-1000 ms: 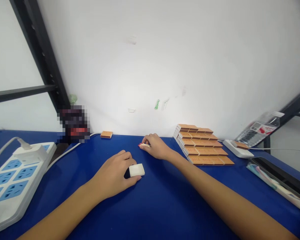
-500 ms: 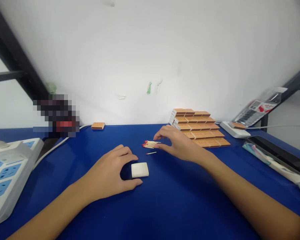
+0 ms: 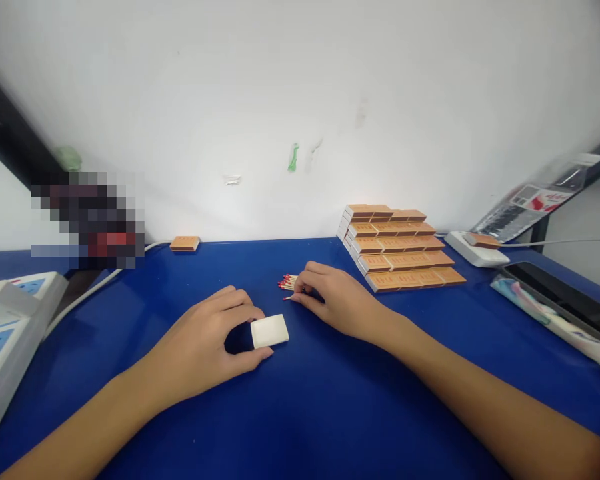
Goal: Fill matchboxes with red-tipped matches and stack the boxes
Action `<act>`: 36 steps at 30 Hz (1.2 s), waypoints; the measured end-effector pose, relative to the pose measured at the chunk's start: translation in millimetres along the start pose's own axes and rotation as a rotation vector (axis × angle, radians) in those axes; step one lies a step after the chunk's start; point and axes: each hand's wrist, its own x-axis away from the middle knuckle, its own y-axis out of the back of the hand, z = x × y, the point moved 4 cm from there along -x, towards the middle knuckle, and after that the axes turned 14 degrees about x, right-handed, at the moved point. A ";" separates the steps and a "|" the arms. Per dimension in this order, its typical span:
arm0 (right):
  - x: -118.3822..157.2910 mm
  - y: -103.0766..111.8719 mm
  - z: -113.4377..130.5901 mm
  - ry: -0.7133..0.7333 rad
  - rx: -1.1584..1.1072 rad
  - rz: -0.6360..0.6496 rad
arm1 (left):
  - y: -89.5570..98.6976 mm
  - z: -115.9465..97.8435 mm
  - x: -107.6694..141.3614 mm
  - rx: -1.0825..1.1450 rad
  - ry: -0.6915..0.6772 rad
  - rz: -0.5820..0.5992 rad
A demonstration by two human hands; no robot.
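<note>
My left hand [image 3: 210, 337] has its thumb and fingers closed on the sides of a small white matchbox tray [image 3: 271, 331] on the blue table. The tray looks slightly turned. Farther forward, my right hand [image 3: 333, 298] pinches a single red-tipped match [image 3: 287, 299] between thumb and fingertips, low over the tabletop. Just beyond those fingers lies a small pile of matches [image 3: 286, 282], heads pointing left. The curled right hand hides the other end of the pile.
Stacked orange matchboxes [image 3: 405, 261] rise in steps at the back right. One more matchbox [image 3: 185, 243] lies by the wall at the left. A power strip [image 3: 17, 333] is on the far left. At right are a white adapter [image 3: 475, 251] and a dark flat object [image 3: 560, 300].
My right hand has come down from the pile and pinched the loose match. The fingers of my left hand have closed on the tray, which has turned a little. The view has shifted slightly.
</note>
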 end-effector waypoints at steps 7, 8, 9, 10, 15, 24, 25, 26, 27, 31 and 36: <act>0.4 -6.7 -2.1 -0.001 0.000 -0.034 | 5.7 5.9 -2.7 -0.040 -0.008 -0.004; 0.4 -6.4 -2.2 -0.009 0.004 -0.035 | 6.2 5.0 -3.1 -0.037 -0.002 0.004; 0.4 -6.1 -2.3 -0.016 0.005 -0.037 | 6.5 4.1 -3.5 -0.031 0.004 0.009; 0.3 -5.9 -2.4 -0.023 0.005 -0.037 | 6.8 3.3 -3.6 -0.022 0.009 0.011; -0.5 -7.0 -3.6 -0.028 0.003 -0.033 | 9.6 4.5 -2.7 0.000 0.011 -0.039; 0.0 -8.0 -2.9 -0.056 0.020 -0.010 | 11.7 8.0 -4.0 -0.023 0.000 -0.062; -0.1 -8.5 -2.5 -0.060 0.024 0.001 | 11.5 7.9 -4.0 -0.021 0.003 -0.064; -0.3 -9.1 -2.3 -0.064 0.031 0.015 | 11.5 7.9 -4.0 -0.019 0.005 -0.066; -0.4 -9.8 -2.4 -0.071 0.042 0.028 | 11.6 7.8 -3.9 -0.018 0.008 -0.071; -0.8 -10.8 -4.8 -0.082 0.107 0.071 | 12.6 7.2 -3.6 -0.021 0.002 -0.097; 0.0 -4.3 -7.4 -0.048 0.092 0.026 | 13.5 7.2 -3.0 -0.032 -0.007 -0.114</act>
